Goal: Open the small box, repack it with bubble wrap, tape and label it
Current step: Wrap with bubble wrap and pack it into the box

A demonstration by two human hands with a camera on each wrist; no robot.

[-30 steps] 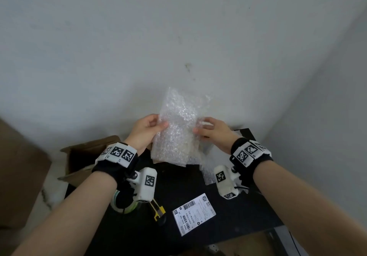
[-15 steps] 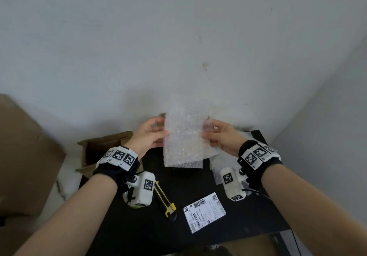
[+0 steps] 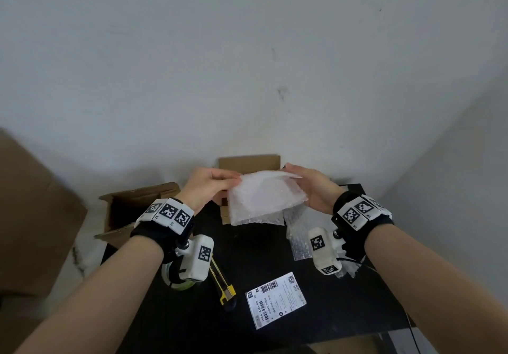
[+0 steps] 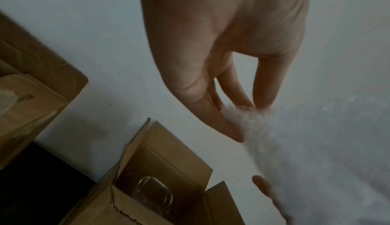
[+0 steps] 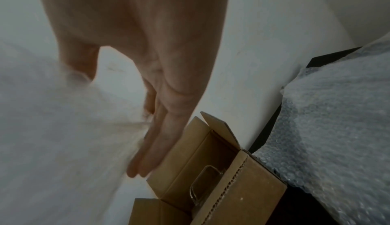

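Overhead, both hands, left grip [image 3: 207, 186] and right grip [image 3: 313, 189], pinched the bubble wrap sheet [image 3: 264, 197] above the small box [image 3: 248, 162], hiding its opening; a utility knife [image 3: 222, 285] and label [image 3: 275, 299] lay on the tabletop [image 3: 343, 312]. Wrist views showed a clear glass item [image 4: 154, 193] inside.

A yellow utility knife [image 3: 223, 285] lies on the black table [image 3: 343, 307]. A larger open cardboard box [image 3: 129, 210] stands off the table's left edge, beside a brown carton [image 3: 30, 216] and below a white wall [image 3: 247, 65].
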